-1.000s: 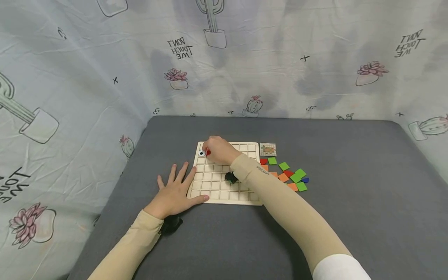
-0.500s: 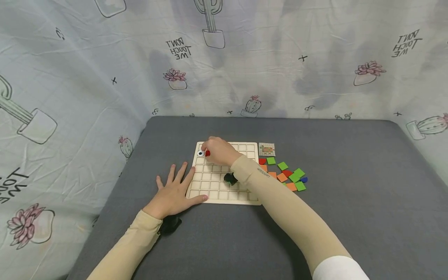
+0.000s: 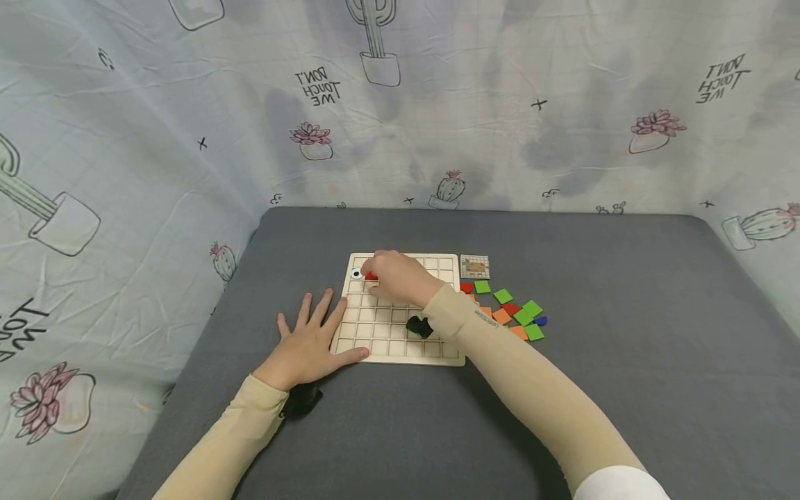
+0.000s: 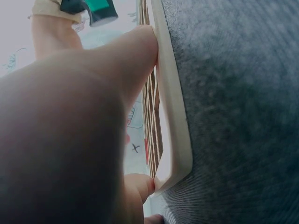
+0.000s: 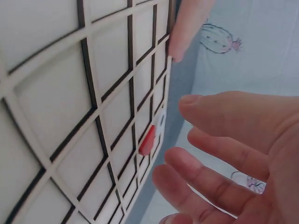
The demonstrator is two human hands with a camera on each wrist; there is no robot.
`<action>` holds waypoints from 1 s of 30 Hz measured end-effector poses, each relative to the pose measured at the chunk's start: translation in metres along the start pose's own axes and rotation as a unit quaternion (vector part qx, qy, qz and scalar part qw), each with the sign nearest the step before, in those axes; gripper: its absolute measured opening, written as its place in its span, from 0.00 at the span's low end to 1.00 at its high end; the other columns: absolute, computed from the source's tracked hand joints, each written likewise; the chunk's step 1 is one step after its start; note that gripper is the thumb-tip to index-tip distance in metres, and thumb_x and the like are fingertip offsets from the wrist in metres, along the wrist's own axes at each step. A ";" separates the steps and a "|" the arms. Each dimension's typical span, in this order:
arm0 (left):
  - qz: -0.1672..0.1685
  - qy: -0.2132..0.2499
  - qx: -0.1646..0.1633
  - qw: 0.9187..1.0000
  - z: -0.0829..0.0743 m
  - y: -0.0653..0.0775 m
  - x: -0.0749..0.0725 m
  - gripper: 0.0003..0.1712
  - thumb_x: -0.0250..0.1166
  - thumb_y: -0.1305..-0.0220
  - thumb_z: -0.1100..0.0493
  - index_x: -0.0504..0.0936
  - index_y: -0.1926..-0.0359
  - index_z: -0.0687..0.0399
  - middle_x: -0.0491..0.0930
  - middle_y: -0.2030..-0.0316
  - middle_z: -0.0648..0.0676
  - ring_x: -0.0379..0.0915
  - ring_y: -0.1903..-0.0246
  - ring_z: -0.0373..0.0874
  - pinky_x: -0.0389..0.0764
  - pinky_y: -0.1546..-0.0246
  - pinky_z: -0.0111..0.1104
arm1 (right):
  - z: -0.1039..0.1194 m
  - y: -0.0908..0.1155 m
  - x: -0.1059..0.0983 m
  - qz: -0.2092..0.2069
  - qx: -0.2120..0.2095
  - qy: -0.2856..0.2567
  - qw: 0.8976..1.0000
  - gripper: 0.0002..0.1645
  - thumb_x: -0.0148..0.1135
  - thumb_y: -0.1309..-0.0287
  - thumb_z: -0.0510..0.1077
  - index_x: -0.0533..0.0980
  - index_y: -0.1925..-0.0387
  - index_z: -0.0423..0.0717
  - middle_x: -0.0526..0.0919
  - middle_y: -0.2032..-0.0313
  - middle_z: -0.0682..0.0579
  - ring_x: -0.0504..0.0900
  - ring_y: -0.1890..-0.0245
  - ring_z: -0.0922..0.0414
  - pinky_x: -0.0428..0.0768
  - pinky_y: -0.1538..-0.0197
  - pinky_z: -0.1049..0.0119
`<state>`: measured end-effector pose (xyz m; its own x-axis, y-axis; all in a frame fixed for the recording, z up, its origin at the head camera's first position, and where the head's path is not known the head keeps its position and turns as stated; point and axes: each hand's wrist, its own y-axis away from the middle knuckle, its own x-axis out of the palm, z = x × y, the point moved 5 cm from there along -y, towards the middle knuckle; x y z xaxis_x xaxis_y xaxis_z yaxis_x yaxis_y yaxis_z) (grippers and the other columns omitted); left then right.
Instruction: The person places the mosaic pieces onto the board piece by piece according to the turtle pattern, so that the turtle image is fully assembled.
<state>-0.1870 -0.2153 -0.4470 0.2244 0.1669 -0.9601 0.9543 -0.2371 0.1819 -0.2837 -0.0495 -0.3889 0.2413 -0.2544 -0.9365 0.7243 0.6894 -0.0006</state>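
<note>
A wooden grid board [image 3: 381, 345] lies on the grey table. My left hand [image 3: 309, 351] rests spread at its left side, thumb on the near left corner and fingertips at the left edge. Over the board's far left part is my right hand [image 3: 403, 278], holding nothing. In the right wrist view its loosely bent fingers [image 5: 205, 179] stand apart from a red piece [image 5: 147, 141], which sits in a grid cell. Beside that red piece is a white piece with a black dot [image 3: 356, 273]. Part of the board is hidden under the right hand and forearm.
To the board's right lie several loose tiles: green ones [image 3: 503, 296], orange ones [image 3: 502, 316], red ones [image 3: 510, 309] and a blue piece [image 3: 541, 321]. A small picture card [image 3: 475, 267] lies by the far right corner. Patterned curtains [image 3: 487, 104] hang behind the table.
My right hand has let go of the red piece, and its fingers have loosened. The hand has shifted slightly right and toward me. My left hand stays in place.
</note>
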 end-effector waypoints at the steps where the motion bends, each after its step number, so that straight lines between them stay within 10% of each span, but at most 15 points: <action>1: 0.000 0.000 0.000 1.000 0.000 0.000 0.000 0.64 0.53 0.40 0.14 0.48 0.15 0.45 0.41 0.16 0.61 0.30 0.19 0.72 0.39 0.38 0.84 | 0.001 0.003 -0.001 0.000 -0.002 0.002 1.000 0.20 0.68 0.33 0.41 0.83 0.41 0.45 0.85 0.44 0.46 0.84 0.45 0.51 0.84 0.44 0.57; 30: 0.000 0.007 0.003 1.000 -0.003 0.000 -0.002 0.64 0.54 0.39 0.15 0.48 0.15 0.47 0.41 0.16 0.63 0.31 0.19 0.73 0.38 0.38 0.84 | -0.006 0.087 -0.009 -0.039 0.002 0.004 0.999 0.21 0.71 0.34 0.47 0.84 0.42 0.47 0.85 0.48 0.49 0.84 0.52 0.53 0.85 0.54 0.57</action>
<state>-0.1867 -0.2129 -0.4449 0.2264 0.1808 -0.9571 0.9535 -0.2418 0.1799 -0.2268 0.0173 -0.3824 0.1778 -0.3017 -0.9367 0.7429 0.6653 -0.0733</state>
